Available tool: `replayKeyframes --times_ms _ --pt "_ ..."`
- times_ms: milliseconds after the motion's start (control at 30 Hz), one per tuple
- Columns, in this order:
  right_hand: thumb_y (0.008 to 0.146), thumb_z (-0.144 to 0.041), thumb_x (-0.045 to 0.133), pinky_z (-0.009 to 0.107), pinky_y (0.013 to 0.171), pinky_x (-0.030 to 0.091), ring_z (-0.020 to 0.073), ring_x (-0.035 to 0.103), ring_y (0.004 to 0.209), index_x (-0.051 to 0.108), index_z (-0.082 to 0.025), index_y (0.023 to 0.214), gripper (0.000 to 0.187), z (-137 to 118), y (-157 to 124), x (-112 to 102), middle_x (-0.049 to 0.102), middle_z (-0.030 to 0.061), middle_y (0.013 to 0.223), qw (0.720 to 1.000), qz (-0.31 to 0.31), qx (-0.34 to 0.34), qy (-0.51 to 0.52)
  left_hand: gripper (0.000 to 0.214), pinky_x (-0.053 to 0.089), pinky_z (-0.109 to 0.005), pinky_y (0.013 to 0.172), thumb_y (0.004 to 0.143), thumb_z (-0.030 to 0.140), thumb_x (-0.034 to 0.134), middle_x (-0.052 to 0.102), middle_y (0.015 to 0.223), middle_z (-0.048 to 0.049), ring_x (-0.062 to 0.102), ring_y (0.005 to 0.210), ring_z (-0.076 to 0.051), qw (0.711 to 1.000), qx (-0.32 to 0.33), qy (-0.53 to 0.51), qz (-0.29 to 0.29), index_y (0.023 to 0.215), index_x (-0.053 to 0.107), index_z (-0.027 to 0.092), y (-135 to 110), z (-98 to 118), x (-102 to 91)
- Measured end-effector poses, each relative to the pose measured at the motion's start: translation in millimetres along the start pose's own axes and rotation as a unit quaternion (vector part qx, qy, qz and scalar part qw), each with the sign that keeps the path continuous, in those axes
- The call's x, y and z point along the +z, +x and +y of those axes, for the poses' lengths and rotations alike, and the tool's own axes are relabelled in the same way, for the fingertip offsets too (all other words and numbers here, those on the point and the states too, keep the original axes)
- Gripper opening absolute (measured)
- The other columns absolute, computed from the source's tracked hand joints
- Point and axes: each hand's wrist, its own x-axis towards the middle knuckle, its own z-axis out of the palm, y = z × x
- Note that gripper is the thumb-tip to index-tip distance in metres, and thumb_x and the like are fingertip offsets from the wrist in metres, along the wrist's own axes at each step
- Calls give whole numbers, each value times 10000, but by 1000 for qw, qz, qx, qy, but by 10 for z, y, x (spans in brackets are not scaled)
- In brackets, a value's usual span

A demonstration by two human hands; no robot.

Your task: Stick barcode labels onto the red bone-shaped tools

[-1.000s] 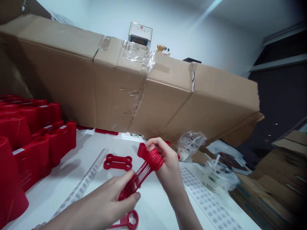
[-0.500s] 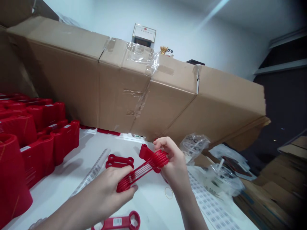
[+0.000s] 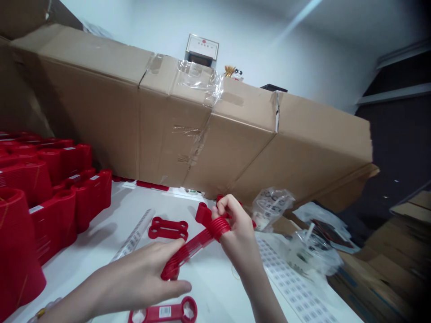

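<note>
Two bare hands at a white worktop (image 3: 215, 291), head-mounted view. The left hand (image 3: 134, 282) is loosely cupped around the lower end of one bundle of red plastic straps (image 3: 193, 246), which runs diagonally between the hands. The right hand (image 3: 240, 235) is clenched on the upper end, its fingers curled over the ridged red coils; the bundle is held clear of the worktop. Just behind the right hand lies a red looped end (image 3: 204, 214), apparently part of the bundle. Also on the worktop: one red dumbbell-shaped piece (image 3: 168, 229) above the left hand; one red bar with a barcode label (image 3: 161, 312) at the lower edge of the view; one clear roll of label sheet (image 3: 134, 235); and one flat label sheet (image 3: 289, 282) to the right. Two clear plastic bags (image 3: 271, 208) lie beyond the right hand. Stacked red plastic pieces (image 3: 54, 202), too many to count, fill the left side, and one long cardboard box (image 3: 202, 130) stands behind.
</note>
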Motion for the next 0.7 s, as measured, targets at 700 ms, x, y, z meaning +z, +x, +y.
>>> replayKeyframes --times_ms 700 --pt "673 -22 389 255 523 256 128 338 596 300 -241 692 237 60 37 -83 394 -55 647 996 -73 33 -37 270 445 -310 778 1009 463 505 667 908 -4 622 892 -209 999 -24 -1 -21 997 661 243 -44 157 -112"
